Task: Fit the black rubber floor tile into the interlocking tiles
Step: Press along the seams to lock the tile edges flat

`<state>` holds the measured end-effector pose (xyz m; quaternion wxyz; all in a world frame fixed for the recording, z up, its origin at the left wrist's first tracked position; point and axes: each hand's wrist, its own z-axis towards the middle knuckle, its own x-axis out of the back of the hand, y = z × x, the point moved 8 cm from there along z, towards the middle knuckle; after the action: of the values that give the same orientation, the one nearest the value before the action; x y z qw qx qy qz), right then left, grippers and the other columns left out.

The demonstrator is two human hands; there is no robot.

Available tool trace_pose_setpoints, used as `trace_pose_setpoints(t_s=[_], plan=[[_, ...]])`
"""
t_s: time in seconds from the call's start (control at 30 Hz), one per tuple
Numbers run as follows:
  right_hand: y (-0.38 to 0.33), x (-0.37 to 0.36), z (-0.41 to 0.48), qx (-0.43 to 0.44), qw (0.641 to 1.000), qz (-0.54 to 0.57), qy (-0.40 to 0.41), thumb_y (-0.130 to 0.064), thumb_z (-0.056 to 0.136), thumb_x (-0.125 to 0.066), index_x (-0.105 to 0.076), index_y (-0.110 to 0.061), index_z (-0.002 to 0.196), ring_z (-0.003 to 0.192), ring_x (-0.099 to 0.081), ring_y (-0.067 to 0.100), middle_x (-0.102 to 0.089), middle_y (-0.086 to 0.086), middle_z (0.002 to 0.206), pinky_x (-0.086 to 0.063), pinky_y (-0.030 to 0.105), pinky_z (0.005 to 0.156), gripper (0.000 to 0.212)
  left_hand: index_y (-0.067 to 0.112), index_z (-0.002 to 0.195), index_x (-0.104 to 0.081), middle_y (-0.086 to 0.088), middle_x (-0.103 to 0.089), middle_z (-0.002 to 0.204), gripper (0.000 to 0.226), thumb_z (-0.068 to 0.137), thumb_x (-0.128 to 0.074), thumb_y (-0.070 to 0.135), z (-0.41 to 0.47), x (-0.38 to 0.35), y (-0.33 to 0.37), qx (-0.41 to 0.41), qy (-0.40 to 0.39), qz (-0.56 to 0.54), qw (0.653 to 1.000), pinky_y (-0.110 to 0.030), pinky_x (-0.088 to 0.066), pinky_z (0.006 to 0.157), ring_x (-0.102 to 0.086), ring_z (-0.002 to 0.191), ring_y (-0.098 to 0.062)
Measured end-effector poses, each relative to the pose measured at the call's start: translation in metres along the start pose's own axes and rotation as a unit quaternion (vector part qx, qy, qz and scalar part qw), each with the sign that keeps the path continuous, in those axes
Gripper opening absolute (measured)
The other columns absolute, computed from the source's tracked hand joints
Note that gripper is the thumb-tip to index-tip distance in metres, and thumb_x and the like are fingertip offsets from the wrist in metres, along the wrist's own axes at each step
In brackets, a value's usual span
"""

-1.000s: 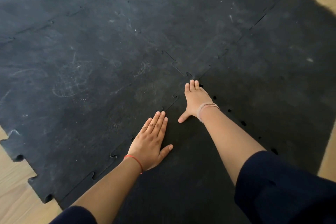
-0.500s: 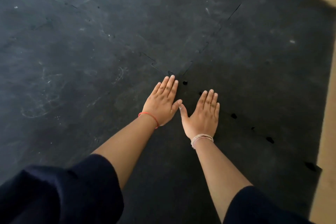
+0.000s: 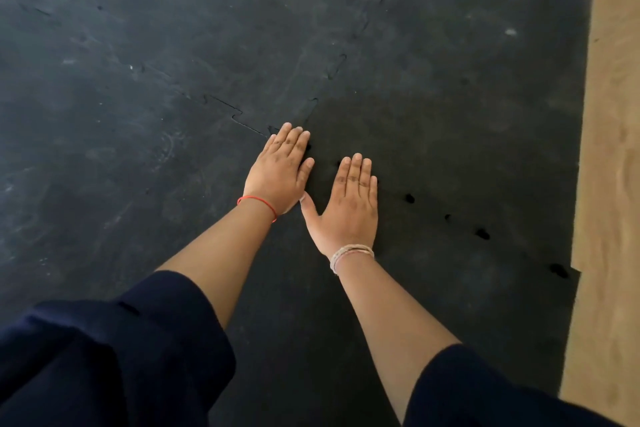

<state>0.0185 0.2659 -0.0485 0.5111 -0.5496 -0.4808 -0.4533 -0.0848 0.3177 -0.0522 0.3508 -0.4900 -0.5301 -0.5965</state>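
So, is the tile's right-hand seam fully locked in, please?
Not fully: dark gaps still show along the tile beyond the right hand.

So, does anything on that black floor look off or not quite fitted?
Yes. Along the seam running right from the right hand, dark holes show between the tiles, so those tabs look unseated. The seams beyond the left hand look closed by comparison.
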Motion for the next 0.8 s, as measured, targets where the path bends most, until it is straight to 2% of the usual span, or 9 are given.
trace_pose_setpoints(t_s=[0.23, 0.43, 0.63, 0.8], plan=[[0.0, -0.003, 0.001, -0.001, 1.0, -0.008, -0.017, -0.061, 0.089, -0.024, 0.004, -0.001, 0.144, 0.141, 0.01, 0.026, 0.006, 0.017, 0.154, 0.007, 0.038, 0.114, 0.086, 0.012, 0.144, -0.006, -0.004, -0.004, 0.154, 0.051, 0.098, -0.019, 0.031, 0.001, -0.007, -0.001, 0.002, -0.022, 0.004, 1.0, -0.026, 0.006, 0.11, 0.005, 0.139, -0.014], [-0.001, -0.001, 0.002, 0.0, 1.0, 0.0, -0.012, -0.06, 0.089, -0.028, 0.0, 0.0, 0.143, 0.142, 0.005, 0.029, 0.0, 0.019, 0.154, 0.005, 0.039, 0.114, 0.086, 0.012, 0.144, -0.009, -0.004, -0.006, 0.153, 0.051, 0.098, -0.021, 0.031, 0.003, -0.006, -0.002, 0.001, -0.013, -0.005, 1.0, -0.026, 0.005, 0.111, 0.004, 0.139, -0.014], [0.002, -0.005, 0.004, -0.006, 0.999, 0.02, -0.05, -0.064, 0.088, -0.024, 0.0, -0.002, 0.145, 0.142, 0.009, 0.024, 0.003, 0.015, 0.155, 0.007, 0.037, 0.114, 0.087, 0.01, 0.143, -0.011, -0.006, -0.008, 0.153, 0.051, 0.098, -0.024, 0.029, 0.004, -0.007, -0.002, 0.0, -0.019, -0.007, 1.0, -0.028, 0.003, 0.111, 0.001, 0.14, -0.016], [0.013, -0.002, 0.002, 0.039, 0.992, 0.03, -0.118, -0.067, 0.086, -0.032, 0.002, -0.006, 0.146, 0.142, 0.011, 0.021, 0.008, 0.01, 0.156, 0.005, 0.034, 0.114, 0.092, 0.008, 0.143, 0.001, -0.009, 0.005, 0.153, 0.055, 0.098, -0.018, 0.033, -0.019, -0.01, 0.01, -0.005, -0.035, 0.051, 0.998, -0.031, 0.008, 0.11, 0.01, 0.139, -0.018]])
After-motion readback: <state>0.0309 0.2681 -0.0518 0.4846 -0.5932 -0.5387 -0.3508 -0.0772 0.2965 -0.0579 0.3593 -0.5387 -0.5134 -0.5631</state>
